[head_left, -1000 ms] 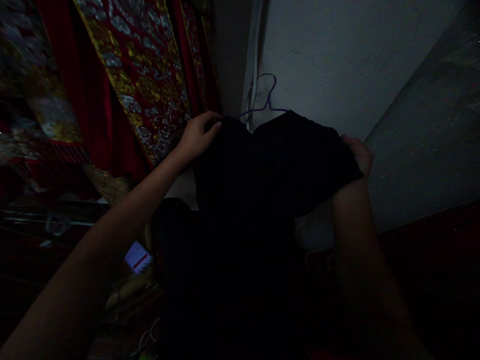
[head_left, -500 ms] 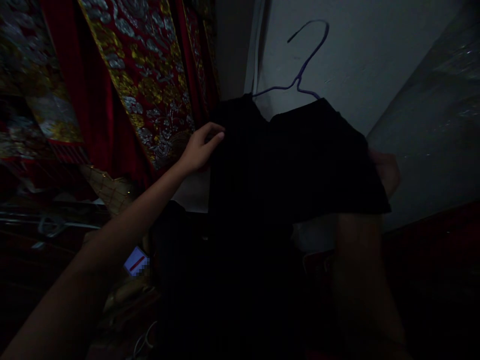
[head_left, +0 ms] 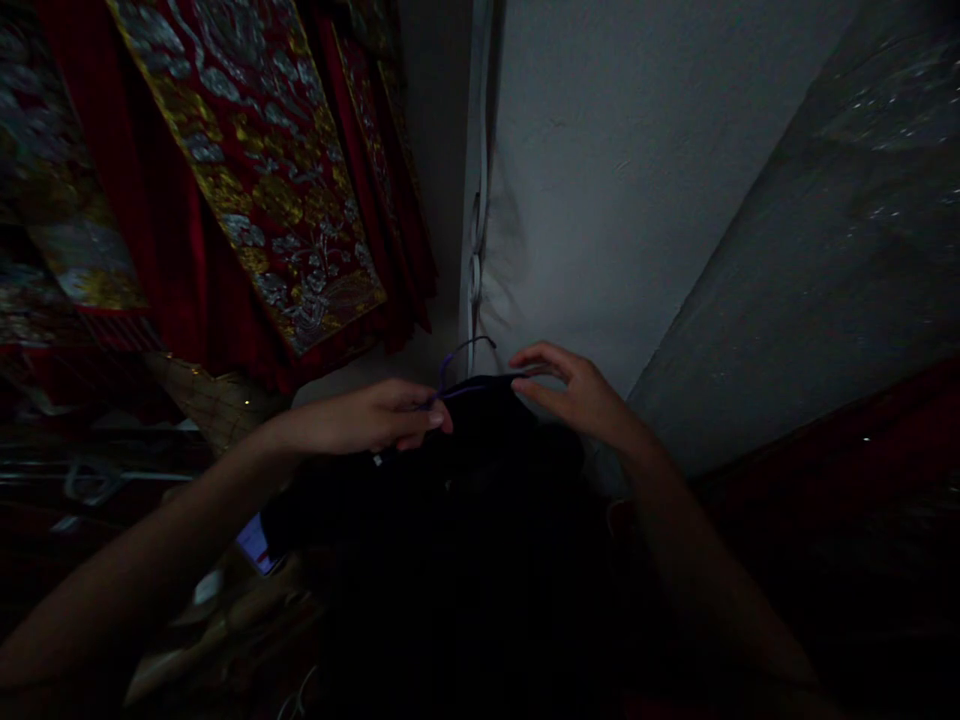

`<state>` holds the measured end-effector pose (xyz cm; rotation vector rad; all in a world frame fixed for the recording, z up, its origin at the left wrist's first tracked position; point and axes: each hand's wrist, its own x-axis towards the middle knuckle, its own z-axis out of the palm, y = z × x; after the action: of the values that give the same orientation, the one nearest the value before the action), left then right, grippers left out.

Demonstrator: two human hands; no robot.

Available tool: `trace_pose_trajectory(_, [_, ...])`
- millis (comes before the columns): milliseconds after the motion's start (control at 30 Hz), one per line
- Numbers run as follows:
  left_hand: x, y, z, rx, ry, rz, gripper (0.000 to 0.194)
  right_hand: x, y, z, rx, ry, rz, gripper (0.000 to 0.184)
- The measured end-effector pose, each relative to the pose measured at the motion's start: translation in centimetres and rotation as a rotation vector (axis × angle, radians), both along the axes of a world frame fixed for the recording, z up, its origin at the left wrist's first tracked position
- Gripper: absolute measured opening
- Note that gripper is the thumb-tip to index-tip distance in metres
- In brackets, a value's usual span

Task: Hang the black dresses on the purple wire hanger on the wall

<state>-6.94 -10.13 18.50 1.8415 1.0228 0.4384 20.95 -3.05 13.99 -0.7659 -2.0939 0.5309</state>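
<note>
A black garment, probably the short-sleeved top, hangs down in dark folds in front of me. The thin purple wire hanger lies along its upper edge, its hook tilted up and to the right. My left hand is closed around the hanger near the base of the hook, with fingertips against the black cloth. At the hanger's right end, my right hand has its thumb and fingers around the wire in a loose pinch. The garment's lower part is lost in darkness.
Red cloths embroidered in gold and silver hang at the upper left. A pale wall stands ahead, with a white cable running down it. Clear plastic sheeting covers the right side. A lit phone-like object lies lower left.
The hanger and garment have dropped lower and tipped away. My left hand has moved from the garment's shoulder to the hanger; my right hand has come out of the sleeve to the hanger's right end.
</note>
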Motion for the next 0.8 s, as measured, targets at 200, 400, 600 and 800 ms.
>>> trace_pose_trajectory(200, [-3.1, 3.1, 1.3, 0.571, -0.032, 0.301, 0.030, 1.4, 5.0, -3.9, -0.478, 0.210, 0.043, 0.048])
trace_pose_trajectory(400, [-3.0, 8.4, 1.1, 1.071, -0.089, 0.596, 0.024, 0.4, 7.6, 0.2, -0.466, 0.706, -0.075, 0.042])
trace_pose_trajectory(600, [-1.0, 9.7, -1.2, 1.419, -0.073, 0.638, 0.023, 1.4, 11.9, 6.2, -0.297, 0.866, -0.193, 0.027])
trace_pose_trajectory(800, [1.7, 10.2, -8.3, 1.090, 0.206, 0.300, 0.040, 5.0, 10.5, 2.5, -0.276, 0.903, -0.200, 0.033])
